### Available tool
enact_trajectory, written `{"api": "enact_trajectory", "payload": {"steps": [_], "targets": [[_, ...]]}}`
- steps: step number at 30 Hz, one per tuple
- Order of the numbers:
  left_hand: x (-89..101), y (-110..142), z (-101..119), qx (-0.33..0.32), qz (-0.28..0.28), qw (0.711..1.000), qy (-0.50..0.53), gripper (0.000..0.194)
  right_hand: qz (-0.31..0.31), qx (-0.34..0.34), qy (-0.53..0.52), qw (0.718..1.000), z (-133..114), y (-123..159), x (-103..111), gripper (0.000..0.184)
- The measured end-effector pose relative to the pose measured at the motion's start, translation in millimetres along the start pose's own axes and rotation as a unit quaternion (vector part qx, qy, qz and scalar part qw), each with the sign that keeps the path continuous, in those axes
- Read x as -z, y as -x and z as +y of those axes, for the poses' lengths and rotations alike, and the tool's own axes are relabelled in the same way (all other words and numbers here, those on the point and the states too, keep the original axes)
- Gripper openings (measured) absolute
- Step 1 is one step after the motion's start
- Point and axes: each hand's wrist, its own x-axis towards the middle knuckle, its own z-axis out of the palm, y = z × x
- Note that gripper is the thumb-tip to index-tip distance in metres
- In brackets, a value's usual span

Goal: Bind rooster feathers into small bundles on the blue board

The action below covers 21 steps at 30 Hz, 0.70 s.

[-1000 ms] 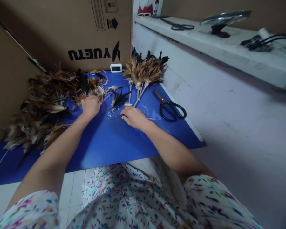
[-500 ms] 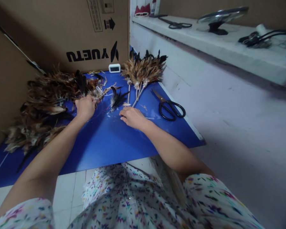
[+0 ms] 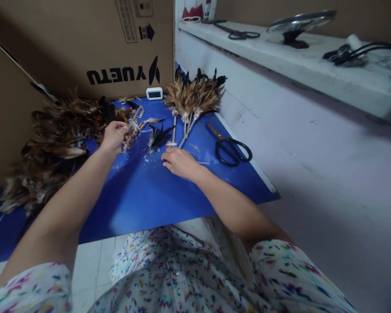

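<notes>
My left hand [image 3: 114,135] is raised slightly at the right edge of a big heap of brown and black feathers [image 3: 65,126]. Its thumb and fingers are pinched together on some small brown-and-white feathers [image 3: 130,131]. My right hand [image 3: 180,162] rests low over the blue table with curled fingers; what they hold, if anything, is hidden. Just beyond it lie the thin sticks of several feather dusters [image 3: 195,98], their feather heads pointing away. Between my hands sits a small tuft of black feathers [image 3: 159,138].
Black-handled scissors [image 3: 233,150] lie at the right of the blue table [image 3: 143,195]. A small white digital clock [image 3: 154,93] stands against a cardboard box [image 3: 68,48]. On the ledge [image 3: 257,43] are another pair of scissors [image 3: 237,34], a glass lid [image 3: 299,21] and cables.
My left hand moved left to the feather heap, then lifted with fingers pinched and turned. My right hand stays in nearly the same place. The view has shifted slightly.
</notes>
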Motion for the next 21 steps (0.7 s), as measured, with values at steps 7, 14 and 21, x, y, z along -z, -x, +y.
{"api": "enact_trajectory", "payload": {"steps": [7,14,21], "targets": [[-51.1,-17.8,29.7,0.043,-0.043,0.992,0.108,0.018,-0.015,-0.007,-0.008,1.000,-1.6,1.0,3.4,0.021],[-82.5,-61.6,41.4,-0.035,-0.096,0.992,-0.068,0.030,-0.029,-0.006,-0.002,1.000,-0.5,1.9,6.6,0.022],[-26.5,-100.2,31.8,-0.214,-0.101,0.886,-0.398,0.029,-0.027,0.008,0.012,1.000,-2.2,2.3,4.6,0.020]]}}
